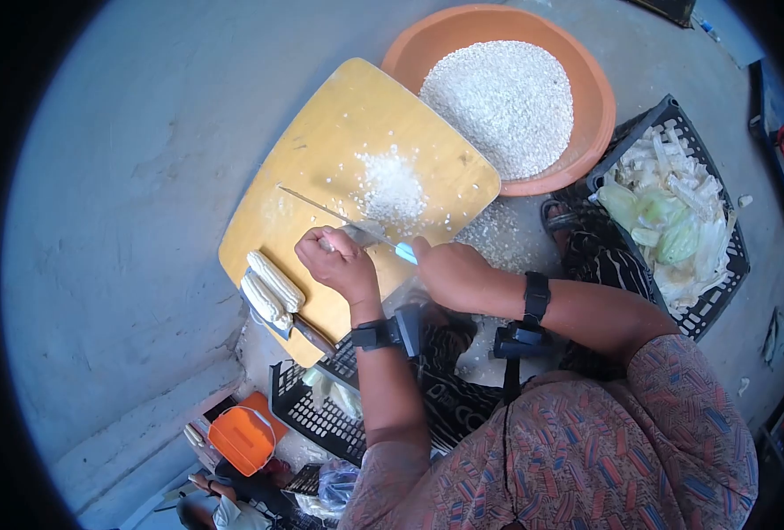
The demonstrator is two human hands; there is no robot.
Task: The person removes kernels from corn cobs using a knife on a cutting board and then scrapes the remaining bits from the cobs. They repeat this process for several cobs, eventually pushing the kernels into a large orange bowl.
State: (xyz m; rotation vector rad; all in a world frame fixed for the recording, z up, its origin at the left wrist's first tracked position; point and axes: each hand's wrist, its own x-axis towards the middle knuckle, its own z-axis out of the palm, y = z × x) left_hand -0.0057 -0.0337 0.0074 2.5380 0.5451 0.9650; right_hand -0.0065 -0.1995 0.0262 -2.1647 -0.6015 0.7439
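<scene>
Grey concrete floor [144, 177] fills the view, with a person seated low over a wooden cutting board [321, 150]. Nearest the viewer, a black crate [312, 411] by the knees holds a few pale pieces, and an orange tub [243, 437] sits beside it.

On the board, the left hand [339, 263] has its fingers curled tight round a corn cob [326, 240], mostly hidden in the grip. The right hand [449, 269] is closed round the blue handle of a knife [339, 216]. Its long thin blade runs up and left from the handle, passing just over the left hand. Both hands sit close together at the board's near edge.

Left of the left hand lie two whole cobs [271, 287], side by side, resting on a second knife [308, 334].

Beyond the blade is a small heap of cut kernels [392, 185]. Farther on, an orange bowl [586, 79] is piled with kernels. To the right, a black basket [719, 291] holds husks and stripped cobs.
</scene>
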